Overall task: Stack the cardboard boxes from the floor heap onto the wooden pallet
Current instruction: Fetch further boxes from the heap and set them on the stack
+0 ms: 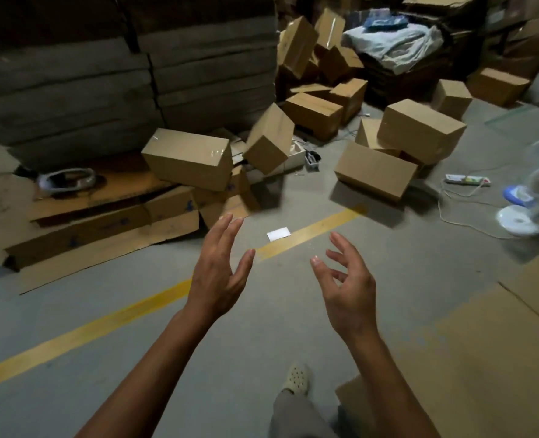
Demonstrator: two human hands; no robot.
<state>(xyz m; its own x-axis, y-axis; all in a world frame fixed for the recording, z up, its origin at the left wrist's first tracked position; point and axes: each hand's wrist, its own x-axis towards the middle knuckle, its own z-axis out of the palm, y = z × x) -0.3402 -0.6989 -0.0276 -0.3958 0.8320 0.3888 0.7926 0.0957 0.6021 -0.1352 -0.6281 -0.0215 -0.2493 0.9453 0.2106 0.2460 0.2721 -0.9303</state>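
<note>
My left hand [219, 273] and my right hand [345, 286] are raised side by side over the grey floor, palms facing each other, fingers spread, holding nothing. Ahead of them a small cardboard box [269, 139] is tilted and blurred, apparently in mid-air above the floor. To its left a long box [189, 158] lies on flattened cartons. Two more boxes [374, 172] [420, 129] lie to the right, and a heap of boxes [312, 74] rises behind. No wooden pallet is visible.
Flattened cardboard sheets [97, 222] cover the floor at left, before tall grey stacks [119, 80]. A yellow floor line [135, 306] runs diagonally. A white fan [527, 203], a power strip [467, 180] and cords lie at right. Cardboard [483, 358] lies at lower right; my shoe [296, 377] below.
</note>
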